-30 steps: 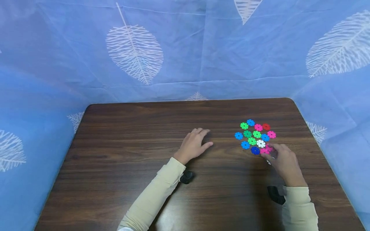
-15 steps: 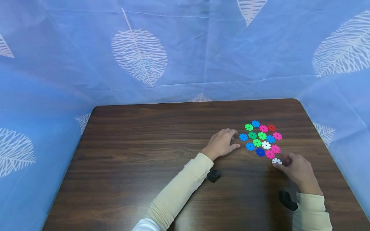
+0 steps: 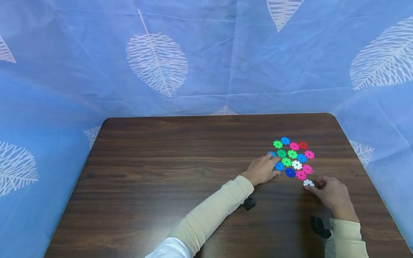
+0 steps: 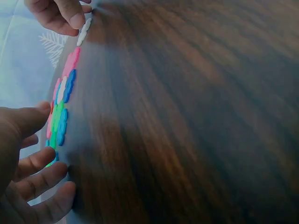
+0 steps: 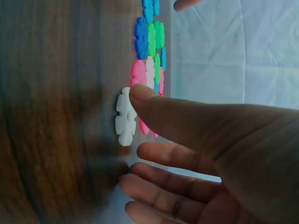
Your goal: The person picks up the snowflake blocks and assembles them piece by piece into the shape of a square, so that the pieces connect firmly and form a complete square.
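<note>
Several plastic snowflake discs in bright colours lie flat in a cluster on the right of the brown table [image 3: 155,200]. A white snowflake disc [image 3: 308,183] lies slightly apart, at the cluster's near right. My right hand [image 3: 335,196] is beside it; in the right wrist view the thumb [image 5: 145,94] is at the edge of the white disc, with the other fingers loosely bent. My left hand [image 3: 262,170] is at the cluster's left edge, fingers spread, holding nothing. Its fingertips partly cover a blue snowflake disc [image 3: 272,154] and are close to another blue snowflake disc [image 3: 279,166].
Near the cluster's front are a dark blue disc [image 3: 290,172] and a pink disc [image 3: 301,175]. A red disc [image 3: 303,145] lies at the back right. A blue leaf-patterned cloth [image 3: 206,57] hangs behind the table and along its sides.
My left hand has moved right, up to the cluster's left edge. The right hand has drawn back from the pink discs to the white disc, which now shows more fully.
</note>
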A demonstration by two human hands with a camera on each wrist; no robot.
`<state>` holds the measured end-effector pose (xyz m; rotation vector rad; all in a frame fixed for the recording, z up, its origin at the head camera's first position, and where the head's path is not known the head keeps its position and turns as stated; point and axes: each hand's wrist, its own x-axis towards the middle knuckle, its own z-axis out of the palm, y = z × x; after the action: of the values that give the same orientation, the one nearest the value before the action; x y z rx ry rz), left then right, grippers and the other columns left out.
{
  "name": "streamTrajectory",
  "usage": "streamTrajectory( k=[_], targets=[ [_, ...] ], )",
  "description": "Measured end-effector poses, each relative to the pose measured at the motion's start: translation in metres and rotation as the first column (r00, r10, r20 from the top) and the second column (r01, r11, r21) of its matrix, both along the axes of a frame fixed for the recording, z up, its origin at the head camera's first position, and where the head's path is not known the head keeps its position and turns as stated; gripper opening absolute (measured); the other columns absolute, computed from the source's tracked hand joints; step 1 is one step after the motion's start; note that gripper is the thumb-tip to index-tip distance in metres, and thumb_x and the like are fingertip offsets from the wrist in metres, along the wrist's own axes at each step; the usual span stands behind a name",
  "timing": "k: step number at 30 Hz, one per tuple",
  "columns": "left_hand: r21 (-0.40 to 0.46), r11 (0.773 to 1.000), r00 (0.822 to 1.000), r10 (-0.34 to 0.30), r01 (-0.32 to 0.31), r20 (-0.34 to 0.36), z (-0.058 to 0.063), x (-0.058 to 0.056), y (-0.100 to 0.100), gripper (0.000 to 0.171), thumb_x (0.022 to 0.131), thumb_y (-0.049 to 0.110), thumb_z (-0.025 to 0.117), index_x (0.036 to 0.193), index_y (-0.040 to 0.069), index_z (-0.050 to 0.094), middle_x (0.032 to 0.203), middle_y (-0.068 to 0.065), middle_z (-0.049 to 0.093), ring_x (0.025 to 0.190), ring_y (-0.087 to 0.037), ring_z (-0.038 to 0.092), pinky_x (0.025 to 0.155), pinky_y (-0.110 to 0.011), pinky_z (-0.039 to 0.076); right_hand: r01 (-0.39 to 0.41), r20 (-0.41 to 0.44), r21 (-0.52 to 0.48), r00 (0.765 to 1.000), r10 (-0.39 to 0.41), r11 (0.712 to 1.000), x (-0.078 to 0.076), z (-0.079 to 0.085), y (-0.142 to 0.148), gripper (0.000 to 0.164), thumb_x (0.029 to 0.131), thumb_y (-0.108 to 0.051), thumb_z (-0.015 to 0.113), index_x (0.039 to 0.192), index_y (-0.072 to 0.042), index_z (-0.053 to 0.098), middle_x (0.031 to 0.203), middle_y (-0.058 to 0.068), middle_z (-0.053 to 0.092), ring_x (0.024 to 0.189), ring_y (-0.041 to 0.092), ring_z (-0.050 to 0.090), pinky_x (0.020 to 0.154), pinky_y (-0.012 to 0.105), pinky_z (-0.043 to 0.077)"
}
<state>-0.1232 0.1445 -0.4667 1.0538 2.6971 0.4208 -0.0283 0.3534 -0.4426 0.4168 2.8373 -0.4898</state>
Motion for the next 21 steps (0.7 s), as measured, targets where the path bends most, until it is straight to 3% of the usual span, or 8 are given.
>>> streamTrajectory(
  k=[5,9,12,21],
  targets=[
    [-0.049,0.999,0.998,0.006,-0.009,-0.055,-0.004,-0.002,0.008,0.049,0.095,0.044,0.052,0.140,0.027,0.043,0.144,0.006,0.046,0.135,-0.008,0.041,0.101,-0.022,0.044,0.009,-0.023,0.004,1.000,-0.009,1.000,-0.001,-0.004,0.000,0.042,0.080,-0.029,0.074,0.094,0.009,0.061,0.085,0.024,0.061,0.077,0.033,0.054,0.071,0.051,0.046],
    [-0.072,0.997,0.994,0.018,-0.026,-0.108,-0.007,-0.003,0.014,0.044,0.094,0.047,0.052,0.134,0.028,0.049,0.130,0.009,0.054,0.116,-0.006,0.056,0.084,-0.021,0.053,-0.001,-0.057,0.011,0.998,0.002,1.000,-0.001,-0.007,0.001,0.039,0.080,-0.028,0.075,0.091,0.008,0.061,0.083,0.023,0.061,0.077,0.033,0.056,0.068,0.050,0.045],
    [-0.088,0.995,0.990,0.023,-0.036,-0.141,-0.011,-0.003,0.018,0.042,0.093,0.049,0.053,0.130,0.030,0.051,0.116,0.010,0.056,0.097,-0.003,0.059,0.071,-0.020,0.052,0.015,-0.051,0.009,0.999,-0.014,1.000,-0.002,-0.007,0.000,0.042,0.080,-0.029,0.074,0.093,0.009,0.061,0.085,0.025,0.060,0.077,0.034,0.055,0.067,0.048,0.044],
    [-0.126,0.991,0.985,0.020,-0.042,-0.172,-0.012,0.001,0.024,0.032,0.093,0.047,0.053,0.122,0.033,0.055,0.112,0.011,0.055,0.094,-0.003,0.058,0.067,-0.019,0.050,0.078,-0.042,0.004,0.996,-0.078,0.997,-0.002,-0.010,-0.003,0.037,0.080,-0.026,0.074,0.090,0.007,0.060,0.083,0.023,0.057,0.076,0.032,0.051,0.065,0.045,0.042]
  ],
)
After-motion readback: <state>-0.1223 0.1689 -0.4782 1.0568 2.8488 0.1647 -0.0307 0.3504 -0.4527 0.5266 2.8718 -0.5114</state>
